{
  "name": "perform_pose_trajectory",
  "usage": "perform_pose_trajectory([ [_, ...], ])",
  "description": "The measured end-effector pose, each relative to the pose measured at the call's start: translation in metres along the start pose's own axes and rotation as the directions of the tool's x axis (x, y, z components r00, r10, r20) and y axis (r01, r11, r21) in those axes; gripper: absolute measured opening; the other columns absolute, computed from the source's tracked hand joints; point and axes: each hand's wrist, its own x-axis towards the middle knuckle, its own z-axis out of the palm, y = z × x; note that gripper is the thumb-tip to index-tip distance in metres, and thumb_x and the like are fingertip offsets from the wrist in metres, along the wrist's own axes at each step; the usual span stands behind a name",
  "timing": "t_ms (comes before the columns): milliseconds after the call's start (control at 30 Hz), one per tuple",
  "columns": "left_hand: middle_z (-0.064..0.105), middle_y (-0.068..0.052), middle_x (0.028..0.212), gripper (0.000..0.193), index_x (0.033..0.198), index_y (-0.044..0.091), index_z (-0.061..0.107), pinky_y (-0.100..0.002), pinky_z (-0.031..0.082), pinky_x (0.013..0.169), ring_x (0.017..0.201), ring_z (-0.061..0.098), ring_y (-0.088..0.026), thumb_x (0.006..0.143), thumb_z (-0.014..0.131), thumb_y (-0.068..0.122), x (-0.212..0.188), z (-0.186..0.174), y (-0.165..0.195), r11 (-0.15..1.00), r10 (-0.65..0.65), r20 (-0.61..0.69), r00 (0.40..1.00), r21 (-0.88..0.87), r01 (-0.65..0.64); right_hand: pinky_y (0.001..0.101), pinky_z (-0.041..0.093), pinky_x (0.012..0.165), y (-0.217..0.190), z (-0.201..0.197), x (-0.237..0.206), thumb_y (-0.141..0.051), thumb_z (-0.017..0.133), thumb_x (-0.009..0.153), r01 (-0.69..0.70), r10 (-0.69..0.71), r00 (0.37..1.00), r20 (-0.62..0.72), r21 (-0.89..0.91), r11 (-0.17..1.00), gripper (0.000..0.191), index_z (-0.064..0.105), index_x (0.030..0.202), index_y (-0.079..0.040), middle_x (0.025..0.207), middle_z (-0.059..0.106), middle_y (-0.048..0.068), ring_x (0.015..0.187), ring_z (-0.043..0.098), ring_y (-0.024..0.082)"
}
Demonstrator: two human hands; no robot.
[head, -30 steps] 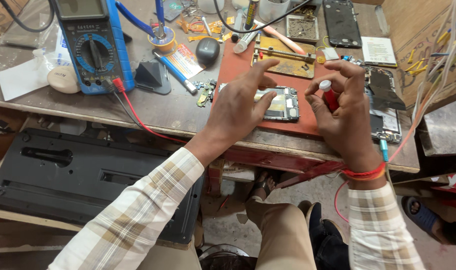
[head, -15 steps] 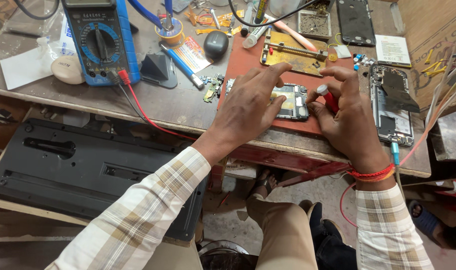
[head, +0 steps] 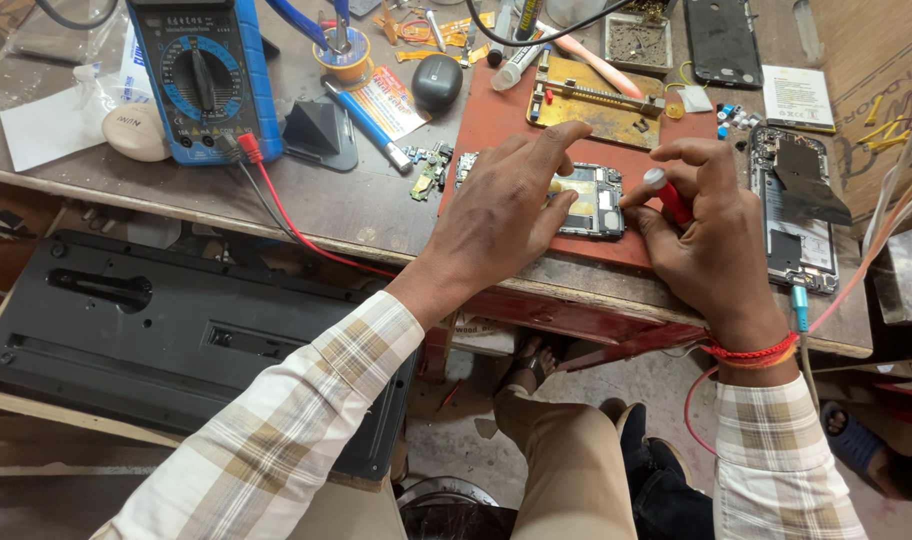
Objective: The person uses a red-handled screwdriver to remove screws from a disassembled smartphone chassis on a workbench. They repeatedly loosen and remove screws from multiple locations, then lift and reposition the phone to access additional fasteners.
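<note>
Got my left hand [head: 506,205] pressed flat on the one opened phone [head: 586,200] on the red mat [head: 496,120] on the counter [head: 356,210], right hand [head: 701,225] pinching one red-handled screwdriver [head: 668,195] at its edge, so looks mid-teardown: back's already off, board's in there, plus two more stripped phones off right.

Red work mat [head: 496,125], blue multimeter [head: 204,75], red-handled screwdriver [head: 668,196], beige plaid sleeves [head: 286,430]

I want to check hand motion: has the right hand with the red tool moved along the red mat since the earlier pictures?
No. The right hand holds the red tool beside the opened phone on the red mat.
</note>
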Motion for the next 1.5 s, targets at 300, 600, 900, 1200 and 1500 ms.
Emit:
perform_pose_trajectory([
  [300, 0.067, -0.004, 0.101, 0.022, 0.114, 0.009, 0.067, -0.041, 0.044, 0.086, 0.1, 0.062, -0.022, 0.092, 0.065, 0.011, 0.005, 0.002, 0.001, 0.979, 0.048, 0.168, 0.985, 0.188, -0.08, 0.0201, 0.043, 0.062, 0.002, -0.011, -0.001, 0.003, 0.047, 0.109, -0.084, 0.166, 0.973, -0.157, 0.429, 0.899, 0.026, 0.042, 0.134, -0.003, 0.101, 0.068, 0.011, 0.071, 0.052, 0.01],
  [600, 0.066, -0.004, 0.113, 0.031, 0.113, 0.014, 0.071, -0.044, 0.041, 0.093, 0.109, 0.059, -0.024, 0.083, 0.068, 0.022, 0.003, -0.005, 0.007, 0.966, 0.13, 0.209, 0.969, 0.194, -0.171, 0.0302, 0.06, 0.079, 0.0, -0.002, 0.017, 0.005, 0.055, 0.126, 0.1, 0.014, 0.979, -0.202, 0.539, 0.837, 0.025, 0.039, 0.143, -0.003, 0.106, 0.061, 0.015, 0.086, 0.065, 0.019],
  [900, 0.067, -0.003, 0.114, 0.031, 0.113, 0.017, 0.071, -0.045, 0.041, 0.093, 0.107, 0.059, -0.023, 0.083, 0.07, 0.023, 0.004, -0.003, 0.007, 0.956, 0.14, 0.23, 0.963, 0.224, -0.192, 0.0298, 0.065, 0.08, 0.0, 0.004, 0.019, 0.007, 0.062, 0.121, 0.144, 0.022, 0.957, -0.288, 0.542, 0.828, 0.028, 0.038, 0.134, -0.004, 0.109, 0.065, 0.018, 0.095, 0.075, 0.025],
  [1200, 0.067, -0.003, 0.114, 0.03, 0.111, 0.017, 0.071, -0.045, 0.042, 0.094, 0.108, 0.06, -0.024, 0.081, 0.07, 0.021, 0.003, -0.003, 0.006, 0.959, 0.142, 0.212, 0.967, 0.211, -0.187, 0.0313, 0.065, 0.084, 0.001, 0.006, 0.017, 0.009, 0.061, 0.12, 0.164, -0.006, 0.959, -0.284, 0.534, 0.829, 0.03, 0.037, 0.134, -0.004, 0.11, 0.063, 0.017, 0.099, 0.075, 0.026],
  [1500, 0.066, -0.004, 0.113, 0.029, 0.109, 0.016, 0.071, -0.045, 0.041, 0.094, 0.109, 0.06, -0.024, 0.081, 0.071, 0.022, 0.003, -0.002, 0.007, 0.959, 0.145, 0.211, 0.967, 0.212, -0.19, 0.032, 0.066, 0.085, 0.002, 0.005, 0.018, 0.009, 0.061, 0.119, 0.166, -0.016, 0.961, -0.277, 0.528, 0.833, 0.031, 0.036, 0.134, -0.005, 0.111, 0.063, 0.016, 0.1, 0.075, 0.026],
])
